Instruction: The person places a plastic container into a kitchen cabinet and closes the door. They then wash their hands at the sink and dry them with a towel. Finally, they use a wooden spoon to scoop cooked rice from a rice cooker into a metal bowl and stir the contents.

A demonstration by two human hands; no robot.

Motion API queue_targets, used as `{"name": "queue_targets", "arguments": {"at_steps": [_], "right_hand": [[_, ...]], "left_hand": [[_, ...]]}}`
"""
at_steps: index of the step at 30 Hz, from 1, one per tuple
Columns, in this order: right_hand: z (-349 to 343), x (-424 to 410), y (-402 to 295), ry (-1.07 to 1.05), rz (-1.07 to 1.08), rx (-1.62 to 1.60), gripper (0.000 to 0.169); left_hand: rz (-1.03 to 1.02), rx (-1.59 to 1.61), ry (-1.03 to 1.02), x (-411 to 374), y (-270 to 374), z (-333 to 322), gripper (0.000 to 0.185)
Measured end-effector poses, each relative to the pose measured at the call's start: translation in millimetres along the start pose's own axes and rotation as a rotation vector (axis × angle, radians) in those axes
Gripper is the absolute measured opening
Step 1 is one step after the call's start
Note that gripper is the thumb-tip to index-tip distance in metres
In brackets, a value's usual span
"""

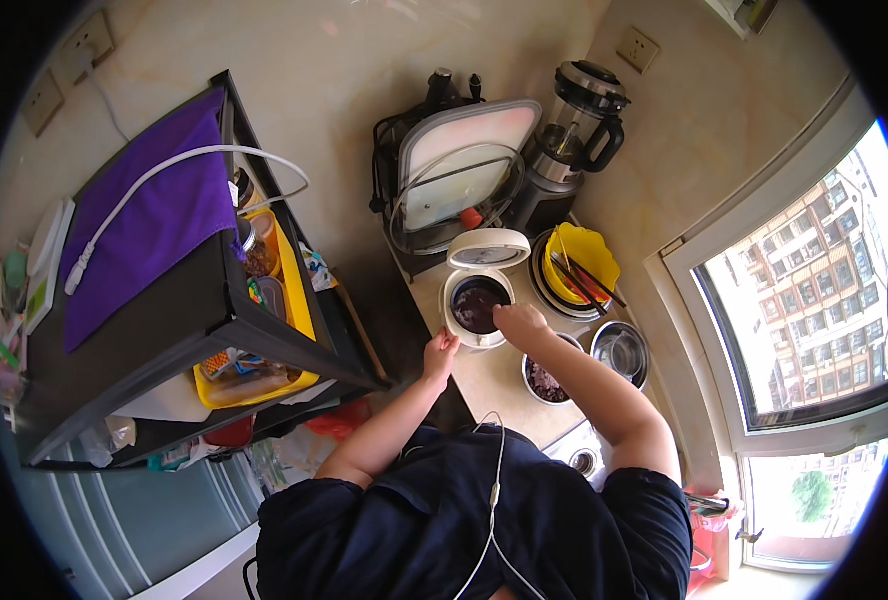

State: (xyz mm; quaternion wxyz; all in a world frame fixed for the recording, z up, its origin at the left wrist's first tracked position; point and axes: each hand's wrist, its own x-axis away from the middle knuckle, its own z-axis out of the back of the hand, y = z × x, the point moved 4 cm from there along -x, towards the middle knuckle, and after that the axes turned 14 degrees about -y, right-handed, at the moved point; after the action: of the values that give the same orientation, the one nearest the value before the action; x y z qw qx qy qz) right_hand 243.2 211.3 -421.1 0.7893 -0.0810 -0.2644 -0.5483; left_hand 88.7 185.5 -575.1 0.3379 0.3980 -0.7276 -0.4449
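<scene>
A small white rice cooker [450, 307] stands on the counter before me, its lid [489, 249] tipped back. Inside its dark inner pot sits a dark purple, wet-looking food [478, 306]. My left hand [441, 355] grips the cooker's near left side. Over the pot's right rim, my right hand [520, 322] has its fingers curled inward; whether they hold a utensil is hidden. Below my right forearm, partly covered by it, is a metal bowl of purple cooked rice [545, 381]. Right of the forearm stands a shiny steel bowl [621, 352].
A yellow scalloped bowl [583, 259] with chopsticks [590, 283] rests on stacked dishes to the right. Behind stand a blender [575, 135], a cutting board [463, 165] and a glass lid [414, 238]. A black shelf [189, 319] rises at left; a window [804, 285] lies right.
</scene>
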Motion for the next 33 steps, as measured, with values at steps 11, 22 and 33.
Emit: {"name": "queue_targets", "arguments": {"at_steps": [11, 22, 33], "right_hand": [[20, 0, -10, 0.042, 0.024, 0.137, 0.019], [49, -6, 21, -0.085, -0.038, 0.118, 0.015], [5, -15, 47, -0.753, -0.041, -0.449, 0.027]], "left_hand": [[0.005, -0.051, 0.034, -4, -10, 6, 0.029], [-0.041, 0.049, 0.02, 0, 0, 2, 0.028], [-0.03, 0.018, 0.035, -3, -11, 5, 0.03]]}}
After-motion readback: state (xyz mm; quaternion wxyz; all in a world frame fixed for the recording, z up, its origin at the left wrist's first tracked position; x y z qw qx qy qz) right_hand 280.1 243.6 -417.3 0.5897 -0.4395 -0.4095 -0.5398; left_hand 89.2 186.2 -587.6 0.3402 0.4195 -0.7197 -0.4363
